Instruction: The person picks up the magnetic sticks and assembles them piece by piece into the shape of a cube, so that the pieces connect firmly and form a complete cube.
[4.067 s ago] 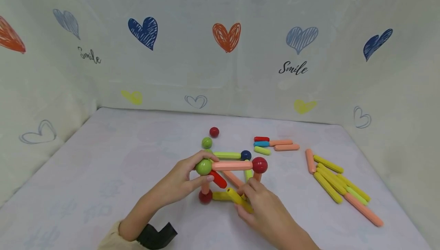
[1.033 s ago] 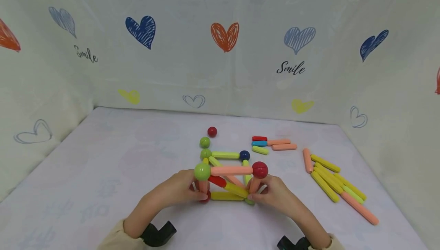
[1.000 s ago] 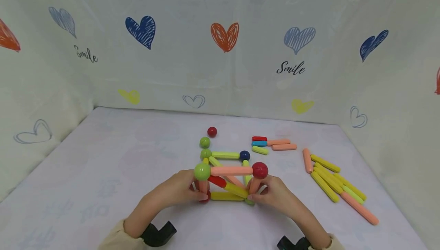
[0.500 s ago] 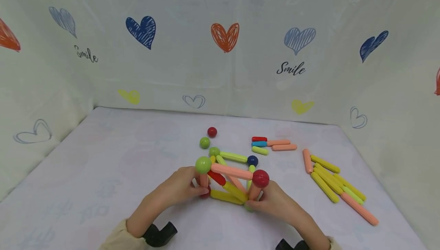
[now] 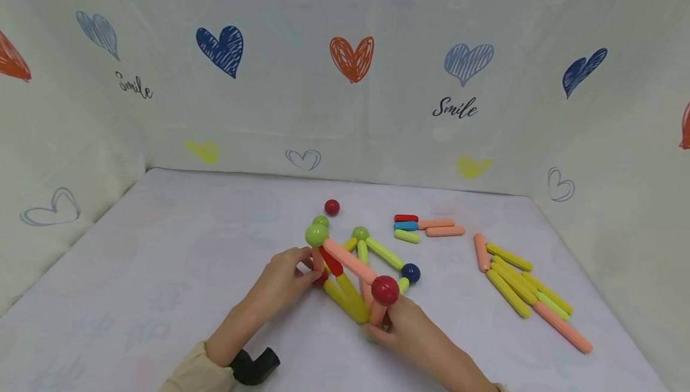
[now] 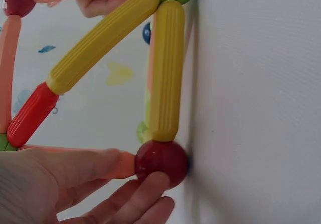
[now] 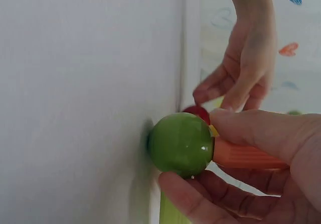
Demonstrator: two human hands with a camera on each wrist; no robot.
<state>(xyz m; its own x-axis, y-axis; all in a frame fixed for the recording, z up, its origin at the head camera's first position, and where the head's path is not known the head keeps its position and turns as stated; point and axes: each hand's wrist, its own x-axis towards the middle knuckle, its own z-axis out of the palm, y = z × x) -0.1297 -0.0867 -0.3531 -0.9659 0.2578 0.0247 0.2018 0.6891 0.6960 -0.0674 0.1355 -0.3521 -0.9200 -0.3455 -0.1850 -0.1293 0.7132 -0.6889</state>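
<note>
A frame of building sticks and balls stands on the table, turned at an angle. Its front has a green ball (image 5: 316, 235) and a red ball (image 5: 385, 291) on top, joined by an orange stick (image 5: 350, 262). A red stick (image 5: 331, 262) and a yellow stick (image 5: 351, 299) form the diagonal. My left hand (image 5: 286, 275) pinches the left orange upright, fingers touching the lower red ball (image 6: 160, 163). With my right hand (image 5: 412, 335) I grip the right orange upright (image 7: 246, 153) by the lower green ball (image 7: 180, 144). Behind are another green ball (image 5: 360, 234) and a navy ball (image 5: 411, 273).
A loose red ball (image 5: 332, 207) and a loose green ball (image 5: 320, 221) lie behind the frame. Short sticks (image 5: 406, 225) and orange sticks (image 5: 444, 231) sit back right. Several yellow sticks (image 5: 508, 294) lie in a pile farther right.
Earlier my right hand held the yellow stick apart from the red one; now they meet in the diagonal. Since then both hands have turned the frame, its right side towards me, its left side away.
</note>
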